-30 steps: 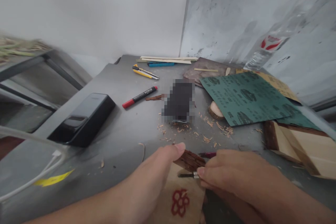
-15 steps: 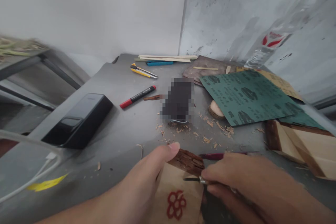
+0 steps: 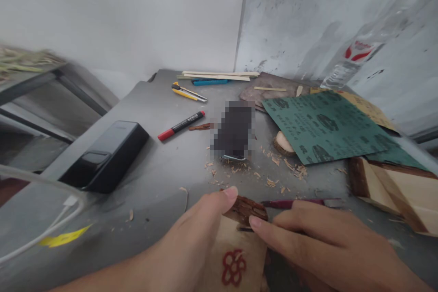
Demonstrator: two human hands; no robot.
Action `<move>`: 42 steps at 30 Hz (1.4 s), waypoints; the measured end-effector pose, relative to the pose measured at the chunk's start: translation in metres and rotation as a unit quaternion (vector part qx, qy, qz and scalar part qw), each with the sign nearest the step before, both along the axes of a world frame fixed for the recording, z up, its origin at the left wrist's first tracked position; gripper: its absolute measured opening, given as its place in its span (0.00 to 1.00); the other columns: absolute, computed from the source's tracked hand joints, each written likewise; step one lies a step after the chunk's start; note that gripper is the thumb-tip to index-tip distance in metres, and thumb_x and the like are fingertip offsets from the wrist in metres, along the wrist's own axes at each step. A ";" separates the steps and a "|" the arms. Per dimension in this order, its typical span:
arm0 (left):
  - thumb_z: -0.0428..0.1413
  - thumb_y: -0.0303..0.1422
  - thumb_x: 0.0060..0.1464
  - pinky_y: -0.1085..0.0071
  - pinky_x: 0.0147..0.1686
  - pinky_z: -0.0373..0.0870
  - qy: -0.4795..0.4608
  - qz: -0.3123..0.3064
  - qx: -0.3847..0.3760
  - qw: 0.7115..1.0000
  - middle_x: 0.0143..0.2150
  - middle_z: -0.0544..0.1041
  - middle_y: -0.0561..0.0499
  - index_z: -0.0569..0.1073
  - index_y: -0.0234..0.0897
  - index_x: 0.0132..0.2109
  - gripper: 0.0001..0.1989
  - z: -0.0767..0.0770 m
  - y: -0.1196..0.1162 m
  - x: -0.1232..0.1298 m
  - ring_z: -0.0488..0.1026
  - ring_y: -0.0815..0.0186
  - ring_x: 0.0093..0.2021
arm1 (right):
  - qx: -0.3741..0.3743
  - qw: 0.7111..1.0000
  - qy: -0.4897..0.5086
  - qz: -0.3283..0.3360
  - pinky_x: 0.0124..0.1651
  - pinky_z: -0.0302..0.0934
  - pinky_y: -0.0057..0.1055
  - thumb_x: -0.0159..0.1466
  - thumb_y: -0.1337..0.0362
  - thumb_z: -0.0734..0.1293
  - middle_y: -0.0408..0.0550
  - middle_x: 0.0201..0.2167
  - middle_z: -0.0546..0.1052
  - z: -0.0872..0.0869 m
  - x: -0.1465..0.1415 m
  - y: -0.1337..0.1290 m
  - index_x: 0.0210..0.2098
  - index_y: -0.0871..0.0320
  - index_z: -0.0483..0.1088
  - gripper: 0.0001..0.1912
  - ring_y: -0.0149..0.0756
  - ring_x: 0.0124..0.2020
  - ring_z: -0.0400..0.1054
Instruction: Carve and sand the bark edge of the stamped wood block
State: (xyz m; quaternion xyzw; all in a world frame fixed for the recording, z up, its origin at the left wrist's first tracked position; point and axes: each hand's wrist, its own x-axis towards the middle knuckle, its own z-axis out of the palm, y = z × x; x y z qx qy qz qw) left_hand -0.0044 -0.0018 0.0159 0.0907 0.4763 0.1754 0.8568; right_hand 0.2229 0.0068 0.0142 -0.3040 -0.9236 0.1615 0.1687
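Note:
A pale wood block (image 3: 252, 250) with a rough bark edge along its far end is low in the middle. A flower of red rings is marked on its face. My left hand (image 3: 196, 228) grips the block from the left, thumb lying against the bark. My right hand (image 3: 325, 242) is closed round a carving chisel (image 3: 243, 229). Only its thin dark blade shows, lying over the wood just below the bark; the handle is hidden in my hand. Just beyond the right hand lies another tool with a dark red handle (image 3: 294, 203).
Wood shavings (image 3: 272, 182) lie around a blurred-out phone-like object (image 3: 234, 130). Further off are a red marker (image 3: 181, 126), a yellow utility knife (image 3: 189, 92) and green sandpaper (image 3: 325, 123). A black box-shaped device (image 3: 109, 155) stands left; wood pieces (image 3: 410, 191) lie right.
My right hand has shifted its hold on the carving chisel, its finger now reaching forward over the blade's base. The left hand still grips the block; the whole view has shifted slightly.

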 end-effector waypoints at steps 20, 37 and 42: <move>0.37 0.54 0.64 0.65 0.36 0.72 0.065 -0.027 0.018 0.997 0.28 0.83 0.41 0.80 0.32 0.33 0.36 0.014 0.005 0.006 0.80 0.60 0.28 | 0.026 0.999 0.031 0.014 0.35 0.65 0.29 0.74 0.72 0.61 0.42 0.39 0.83 0.005 -0.006 0.007 0.64 0.48 0.69 0.22 0.33 0.34 0.76; 0.35 0.52 0.65 0.65 0.39 0.72 0.078 -0.041 0.012 0.996 0.30 0.84 0.39 0.82 0.30 0.32 0.39 0.017 0.009 0.007 0.79 0.60 0.29 | 0.056 0.998 -0.012 0.035 0.30 0.64 0.29 0.76 0.70 0.57 0.45 0.37 0.83 0.007 -0.007 0.009 0.58 0.57 0.75 0.19 0.34 0.32 0.76; 0.36 0.54 0.63 0.66 0.36 0.72 0.060 -0.040 0.011 0.997 0.27 0.82 0.41 0.82 0.30 0.33 0.39 0.016 0.008 0.006 0.79 0.60 0.28 | 0.060 0.998 0.004 0.031 0.32 0.66 0.30 0.73 0.71 0.61 0.43 0.38 0.83 0.009 -0.005 0.009 0.59 0.52 0.74 0.19 0.34 0.33 0.76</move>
